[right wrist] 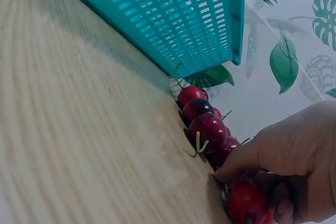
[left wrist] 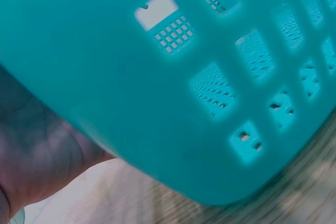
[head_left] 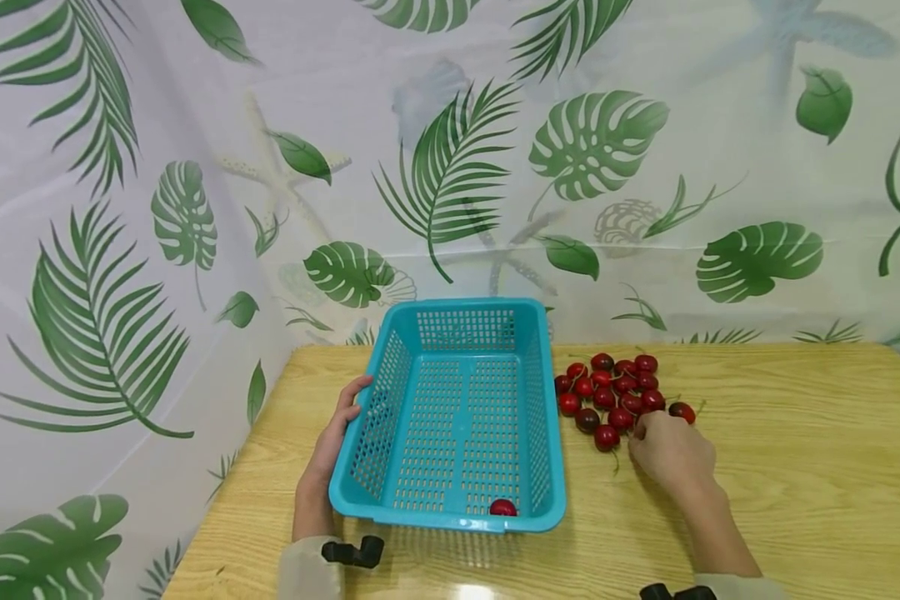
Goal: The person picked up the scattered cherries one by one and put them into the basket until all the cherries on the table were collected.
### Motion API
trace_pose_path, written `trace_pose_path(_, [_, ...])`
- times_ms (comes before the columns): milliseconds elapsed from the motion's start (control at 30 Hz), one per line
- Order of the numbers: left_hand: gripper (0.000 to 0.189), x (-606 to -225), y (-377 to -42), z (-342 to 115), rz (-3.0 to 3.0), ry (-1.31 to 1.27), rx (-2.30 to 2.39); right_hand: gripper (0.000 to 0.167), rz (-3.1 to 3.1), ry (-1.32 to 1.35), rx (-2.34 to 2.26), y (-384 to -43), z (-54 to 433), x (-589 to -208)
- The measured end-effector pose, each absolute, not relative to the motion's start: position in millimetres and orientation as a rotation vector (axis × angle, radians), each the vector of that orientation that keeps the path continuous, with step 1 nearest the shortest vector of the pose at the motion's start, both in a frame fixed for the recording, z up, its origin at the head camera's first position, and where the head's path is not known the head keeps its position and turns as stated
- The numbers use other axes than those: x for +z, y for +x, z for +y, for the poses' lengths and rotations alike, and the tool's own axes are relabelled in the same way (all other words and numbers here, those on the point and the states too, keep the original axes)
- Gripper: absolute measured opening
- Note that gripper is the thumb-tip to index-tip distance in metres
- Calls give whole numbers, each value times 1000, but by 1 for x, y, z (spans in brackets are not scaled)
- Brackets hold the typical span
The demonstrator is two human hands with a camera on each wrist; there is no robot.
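Leaf-printed sheeting [head_left: 645,208] is hanging behind a wood-grain counter [head_left: 802,475]. Your blue basket [head_left: 462,423] is probably weighing little and flexing slightly at its perforated walls; your left grip [head_left: 333,437] is holding it by the left rim. Your right grip [head_left: 672,452] is resting at the near edge of the cherry pile [head_left: 603,397], right of the basket; you cannot tell whether it is pinching any. 1 cherry [head_left: 503,507] is lying inside the basket. Each is probably feeling light, slick and bruisable; be pinching gently round the sides or by a stem [right wrist: 198,142].
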State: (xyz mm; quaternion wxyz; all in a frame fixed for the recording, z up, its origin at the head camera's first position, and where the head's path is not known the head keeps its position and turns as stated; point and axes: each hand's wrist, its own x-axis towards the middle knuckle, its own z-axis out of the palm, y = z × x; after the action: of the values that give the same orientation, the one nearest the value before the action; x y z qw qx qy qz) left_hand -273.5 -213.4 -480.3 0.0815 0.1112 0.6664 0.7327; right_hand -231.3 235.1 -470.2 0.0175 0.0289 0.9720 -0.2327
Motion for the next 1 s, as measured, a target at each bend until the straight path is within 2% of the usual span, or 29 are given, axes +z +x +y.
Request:
trace_pose_path(300, [46,-475,-275,-211,2007,350,2175,20,3110,43,-758,-230,236,-462])
trace_pose_path(667, [46,-474,-273,-211,1982,324,2189,22,3185,41,-886,-222,222,-432])
trace_pose_path(1000, [47,-478,-271,-211,1975,296,2194,13,3238,-159,-983,-203,183,-403])
